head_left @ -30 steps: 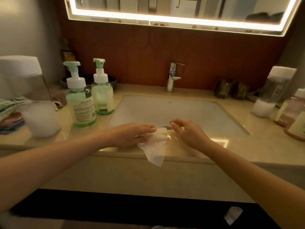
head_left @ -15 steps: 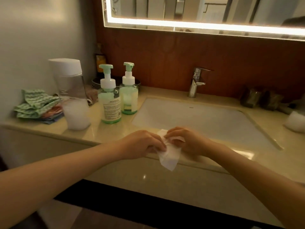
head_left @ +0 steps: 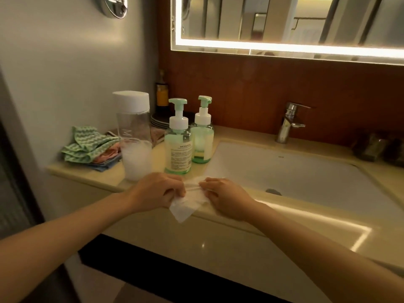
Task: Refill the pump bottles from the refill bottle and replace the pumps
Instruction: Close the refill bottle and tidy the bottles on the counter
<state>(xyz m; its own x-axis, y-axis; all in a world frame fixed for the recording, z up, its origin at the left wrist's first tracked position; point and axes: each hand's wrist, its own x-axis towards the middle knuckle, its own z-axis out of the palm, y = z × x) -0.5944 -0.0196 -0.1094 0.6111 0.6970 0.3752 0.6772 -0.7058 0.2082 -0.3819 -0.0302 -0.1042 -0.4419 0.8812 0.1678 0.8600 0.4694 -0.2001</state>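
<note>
Pinching a tissue (head_left: 189,201) mid-frame, left hand (head_left: 156,191) and right hand (head_left: 223,196) could knock the near pump bottle (head_left: 178,147) just behind them.

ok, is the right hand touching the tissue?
Touching. Head view shows the right hand pinching the tissue at its top edge; the left hand holds it too.

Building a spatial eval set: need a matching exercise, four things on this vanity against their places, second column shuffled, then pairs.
1. white tissue
2. faucet
3. green cloth
4. white-capped clear bottle

A. behind the basin
B. far left end of the counter
C. pinched between left hand and right hand
D. just left of the labelled pump bottle

Pairs: 1-C, 2-A, 3-B, 4-D
</note>
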